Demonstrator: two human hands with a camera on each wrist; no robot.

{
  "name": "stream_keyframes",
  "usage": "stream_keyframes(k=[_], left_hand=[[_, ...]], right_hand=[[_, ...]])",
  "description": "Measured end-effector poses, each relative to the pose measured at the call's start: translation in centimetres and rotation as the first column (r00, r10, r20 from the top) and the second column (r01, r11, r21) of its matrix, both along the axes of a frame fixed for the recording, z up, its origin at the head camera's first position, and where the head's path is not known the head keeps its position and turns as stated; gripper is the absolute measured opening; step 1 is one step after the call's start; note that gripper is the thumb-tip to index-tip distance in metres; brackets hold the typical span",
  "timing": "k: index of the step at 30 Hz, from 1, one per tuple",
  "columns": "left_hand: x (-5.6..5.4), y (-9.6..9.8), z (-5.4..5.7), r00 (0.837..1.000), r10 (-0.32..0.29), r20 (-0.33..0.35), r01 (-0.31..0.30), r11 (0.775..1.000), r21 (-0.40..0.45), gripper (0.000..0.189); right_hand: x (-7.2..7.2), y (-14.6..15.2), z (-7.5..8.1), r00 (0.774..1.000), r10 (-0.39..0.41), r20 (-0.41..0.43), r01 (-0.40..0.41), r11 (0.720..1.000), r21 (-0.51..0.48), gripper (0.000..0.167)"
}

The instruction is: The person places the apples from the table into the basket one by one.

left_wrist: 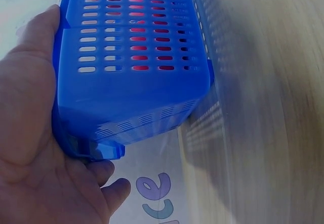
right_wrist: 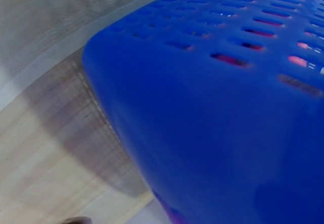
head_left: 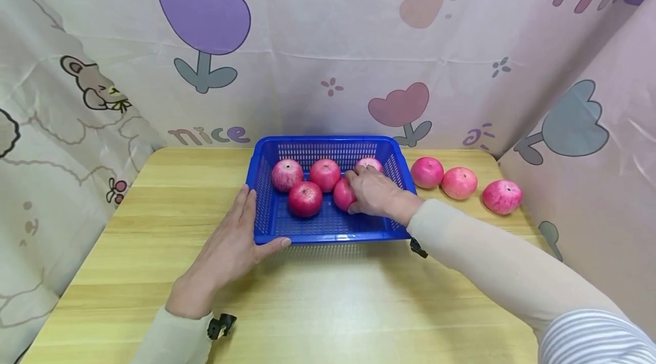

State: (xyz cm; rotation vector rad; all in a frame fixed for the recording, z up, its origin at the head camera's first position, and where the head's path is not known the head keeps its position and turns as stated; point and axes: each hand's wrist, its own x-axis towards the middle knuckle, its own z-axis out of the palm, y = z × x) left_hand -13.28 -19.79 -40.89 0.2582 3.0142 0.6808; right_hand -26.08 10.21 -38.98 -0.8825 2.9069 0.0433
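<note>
A blue plastic basket [head_left: 328,237] with slotted walls holds several red-pink apples, among them a dark red apple [head_left: 305,199] at the front. My left hand [head_left: 230,244] rests against its near left corner, fingers straight along the left side and thumb at the front rim. In the left wrist view that palm lies beside the basket wall [left_wrist: 126,92]. Inside the basket, my right hand [head_left: 376,190] grips an apple [head_left: 343,195] between thumb and fingers. Just behind those fingers sits a paler apple [head_left: 370,164]. The right wrist view shows mostly the basket's outer wall [right_wrist: 202,112].
Three apples lie on the wooden table [head_left: 154,227] to the right of the basket: one close by its rim [head_left: 427,172], one beside it [head_left: 459,183], one farther right [head_left: 502,197]. A printed curtain [head_left: 318,22] hangs behind and along both sides.
</note>
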Motion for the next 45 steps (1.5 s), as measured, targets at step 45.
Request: stream_keyframes(k=[45], left_hand=[[-0.1, -0.06, -0.17, 1.0, 0.003, 0.008, -0.003, 1.0, -0.007, 0.135]], right_hand=[[0.0, 0.83, 0.72, 0.999, -0.043, 0.0, 0.043, 0.997, -0.06, 0.083]])
